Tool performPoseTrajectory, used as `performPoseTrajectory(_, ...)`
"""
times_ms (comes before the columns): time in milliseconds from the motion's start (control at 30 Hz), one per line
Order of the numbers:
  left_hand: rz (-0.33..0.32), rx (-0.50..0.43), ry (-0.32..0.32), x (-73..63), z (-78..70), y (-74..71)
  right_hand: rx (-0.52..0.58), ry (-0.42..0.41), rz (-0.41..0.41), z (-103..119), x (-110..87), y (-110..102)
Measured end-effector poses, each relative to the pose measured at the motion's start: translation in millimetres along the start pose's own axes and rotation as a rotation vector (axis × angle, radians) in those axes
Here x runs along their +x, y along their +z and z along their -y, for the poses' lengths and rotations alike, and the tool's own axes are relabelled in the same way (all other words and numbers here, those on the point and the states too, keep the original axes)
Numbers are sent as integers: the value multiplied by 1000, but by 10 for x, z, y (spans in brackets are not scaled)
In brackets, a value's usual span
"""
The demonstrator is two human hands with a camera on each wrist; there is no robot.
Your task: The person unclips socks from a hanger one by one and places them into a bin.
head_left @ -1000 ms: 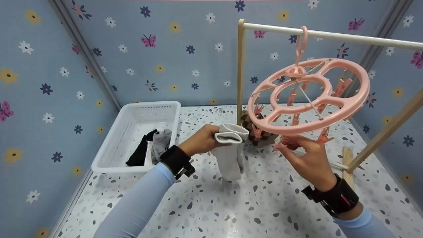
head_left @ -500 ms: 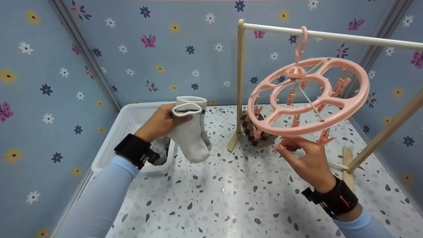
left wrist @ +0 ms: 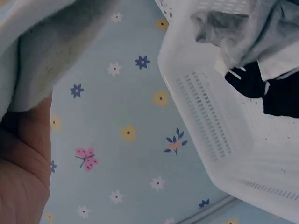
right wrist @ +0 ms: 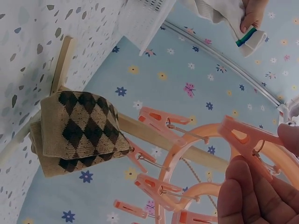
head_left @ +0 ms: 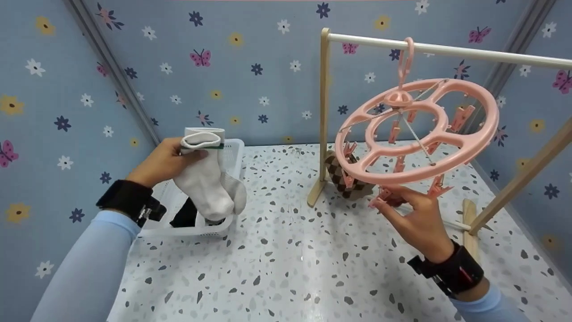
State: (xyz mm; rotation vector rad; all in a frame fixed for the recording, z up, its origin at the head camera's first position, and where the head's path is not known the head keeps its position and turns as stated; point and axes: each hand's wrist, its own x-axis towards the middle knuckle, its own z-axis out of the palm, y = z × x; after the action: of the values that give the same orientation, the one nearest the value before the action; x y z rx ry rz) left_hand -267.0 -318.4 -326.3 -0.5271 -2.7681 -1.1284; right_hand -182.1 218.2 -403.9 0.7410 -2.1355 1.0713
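My left hand [head_left: 163, 161] grips a pair of white socks [head_left: 203, 185] by the cuffs, above the near part of the white basket [head_left: 237, 154]. A green band shows below one cuff, and the toes hang down to the right. On the other side, my right hand [head_left: 415, 219] pinches a pink clothespin [right wrist: 245, 142] under the near edge of the round pink hanger [head_left: 489, 120]. In the right wrist view this clothespin has nothing in its jaws. Brown checked socks [right wrist: 84, 128] hang from another clip of the hanger.
Black, white and grey clothing [left wrist: 261, 42] lies in the basket. The hanger hooks over a white rail [head_left: 473, 51] on a wooden stand [head_left: 325, 103], whose feet rest on the speckled tabletop [head_left: 286, 259]. Patterned walls close in the back and sides.
My left hand has carried the white socks leftward, from beside the hanger to above the basket. My right hand stays in place, pinching the clothespin.
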Motion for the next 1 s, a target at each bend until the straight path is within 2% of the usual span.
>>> performPoseTrajectory(100,28,3,-37,-41,121,-104,-11,0,-3,-1,-1,0)
performPoseTrajectory(267,124,25,-109,-62,306,-207,-3,-3,-2,-6,5,1)
performPoseTrajectory(533,204,181,-186,-8,565,-319,-7,-17,1,-28,-8,8)
performPoseTrajectory(667,246,228,-198,70,636,-296,-1,-10,-6,-32,-8,5)
performPoseTrajectory(867,214,296,-228,139,757,-192,2,-14,-7,-23,-10,5)
performPoseTrajectory(1000,226,352,-271,136,894,-114,6,-19,-12,-22,-10,3)
